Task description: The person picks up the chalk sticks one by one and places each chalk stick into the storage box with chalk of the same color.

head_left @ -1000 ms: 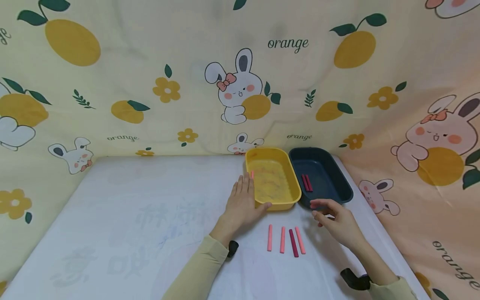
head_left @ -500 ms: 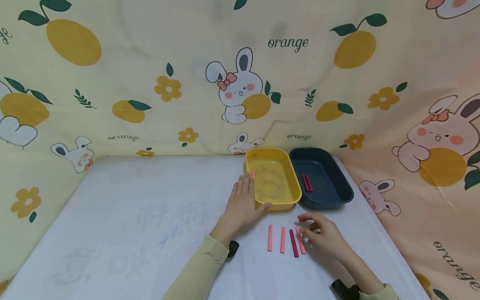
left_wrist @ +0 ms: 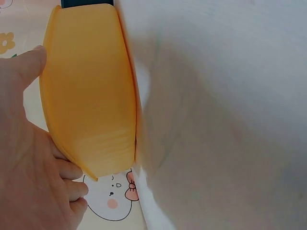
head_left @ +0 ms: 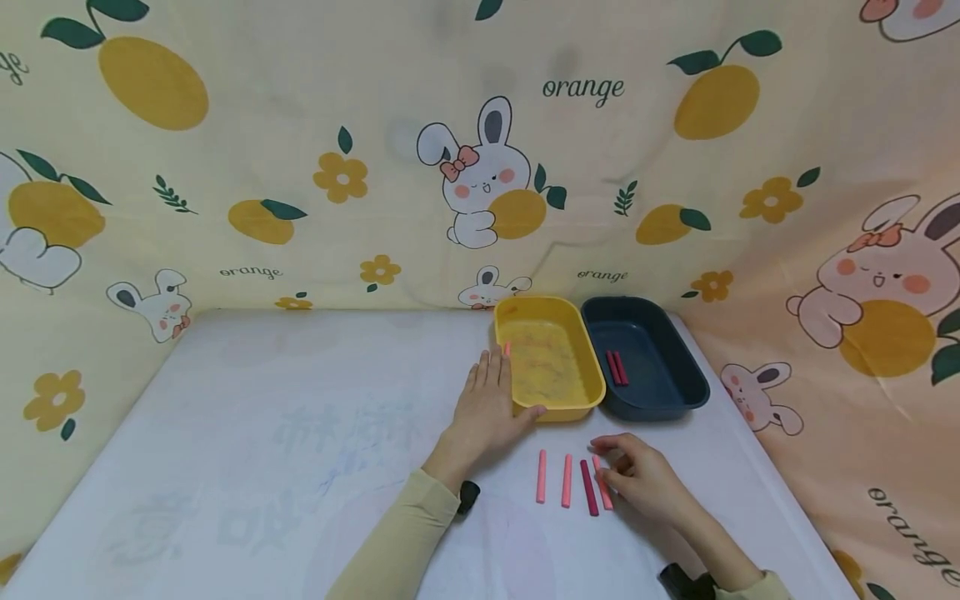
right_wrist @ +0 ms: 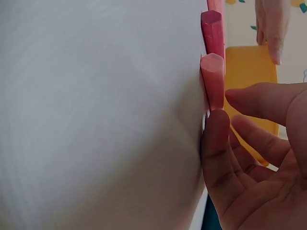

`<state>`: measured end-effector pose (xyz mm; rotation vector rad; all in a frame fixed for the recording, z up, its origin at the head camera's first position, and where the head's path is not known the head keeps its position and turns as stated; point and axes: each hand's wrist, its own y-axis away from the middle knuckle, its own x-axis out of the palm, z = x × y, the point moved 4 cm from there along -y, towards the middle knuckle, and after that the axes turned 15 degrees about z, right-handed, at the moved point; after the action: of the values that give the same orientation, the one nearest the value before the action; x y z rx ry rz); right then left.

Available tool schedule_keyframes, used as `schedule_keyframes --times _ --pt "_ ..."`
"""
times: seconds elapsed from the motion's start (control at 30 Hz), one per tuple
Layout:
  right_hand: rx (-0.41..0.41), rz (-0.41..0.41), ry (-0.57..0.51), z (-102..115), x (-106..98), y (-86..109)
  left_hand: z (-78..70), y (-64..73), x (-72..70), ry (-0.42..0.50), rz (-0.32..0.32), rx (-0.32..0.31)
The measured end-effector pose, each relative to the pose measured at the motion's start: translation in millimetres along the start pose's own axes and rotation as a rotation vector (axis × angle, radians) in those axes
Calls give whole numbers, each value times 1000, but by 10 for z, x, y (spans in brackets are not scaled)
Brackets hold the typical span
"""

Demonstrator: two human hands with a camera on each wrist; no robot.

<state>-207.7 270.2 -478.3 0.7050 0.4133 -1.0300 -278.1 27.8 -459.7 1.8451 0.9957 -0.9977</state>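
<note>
In the head view we read "orange" in dark script on the printed backdrop (head_left: 300, 67): the large "orange" (head_left: 583, 89) at one o'clock, smaller ones at nine and near three, and a slanted one at four, running to the edge. At ten we make out a cut-off "ge" (head_left: 13, 68). Toward eight, the white tabletop (head_left: 262, 358) bears faint marks (head_left: 255, 525) we cannot read.

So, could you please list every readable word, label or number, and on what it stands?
"orange": cream fabric backdrop with printed rabbits, right of top centre.
"orange": same backdrop, lower left.
"orange": same backdrop, above the dark-blue plastic tray.
"orange": slanted, backdrop's lower right.
"ge": same backdrop, cut off at left edge.
Marks on the white tabletop: too faint to read.
</note>
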Motion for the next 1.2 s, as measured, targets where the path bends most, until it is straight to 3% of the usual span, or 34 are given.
schedule_keyframes --times 0.93,1.2 --pt "29 8 144 75 24 -54 4 -2 13 5 -13 11" --pt "62 -23 47 6 18 -42 4 -15 26 -3 -12 15"
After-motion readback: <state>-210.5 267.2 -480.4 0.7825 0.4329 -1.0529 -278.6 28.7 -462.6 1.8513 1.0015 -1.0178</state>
